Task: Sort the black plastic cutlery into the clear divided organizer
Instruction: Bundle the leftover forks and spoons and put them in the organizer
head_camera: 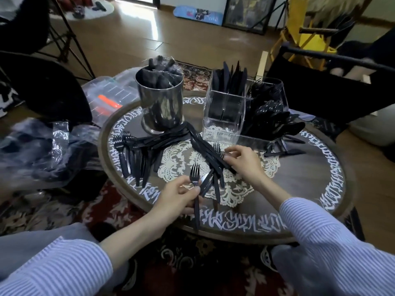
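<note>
Mid-sort: left hand [178,196] pinching one black fork [195,184] by the handle near the table's [310,212] near edge, tines up. Right hand [243,160] with fingers curled onto a loose pile of knives [210,154] at table centre, over the lace doily [233,193] — actual grip hard to confirm. More forks [128,150] fanned toward the left edge. Clear divided organizer [230,112] toward the far right edge — knives upright in the left compartment, spoons [277,118] leaning in the right. Steel canister [160,101] at far centre-left, stuffed with wrapped dark cutlery.
</note>
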